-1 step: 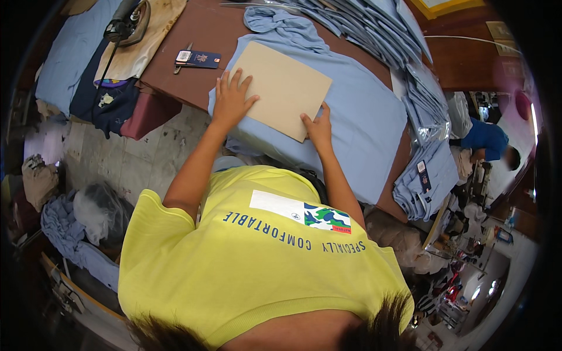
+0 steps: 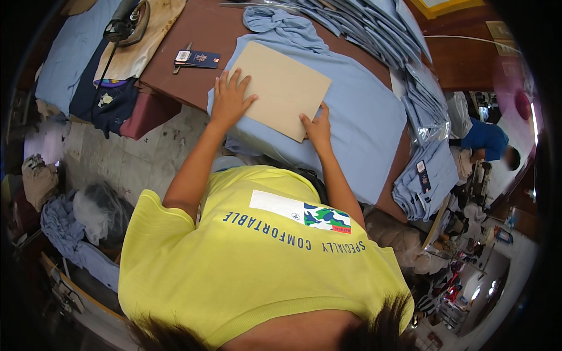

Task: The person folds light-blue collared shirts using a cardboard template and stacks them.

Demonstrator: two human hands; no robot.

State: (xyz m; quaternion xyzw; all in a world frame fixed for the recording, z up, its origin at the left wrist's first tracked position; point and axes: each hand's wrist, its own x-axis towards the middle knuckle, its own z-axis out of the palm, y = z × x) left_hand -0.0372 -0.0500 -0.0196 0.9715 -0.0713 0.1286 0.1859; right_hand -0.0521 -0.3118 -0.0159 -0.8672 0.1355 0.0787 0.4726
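A stiff tan cardboard sheet (image 2: 284, 85) lies slantwise on a light blue knit shirt (image 2: 363, 134), which is spread over the table in front of me. My left hand (image 2: 230, 104) rests flat with its fingers spread, at the left edge of the cardboard and partly over the shirt. At the cardboard's near right corner, my right hand (image 2: 317, 127) pinches the edge, thumb on top and the other fingers at the side, their tips partly hidden. Bunched cloth of the shirt shows beyond the board's far edge.
Dark blue hang tags (image 2: 205, 59) lie on the brown tabletop (image 2: 170, 44) over small scissors (image 2: 177, 69). Back left stands an iron (image 2: 136, 26) on a cloth pad. Folded blue shirts (image 2: 374, 26) in clear bags line the far right; another tagged shirt (image 2: 430, 187) sits nearer. A person (image 2: 489, 139) bends over at right.
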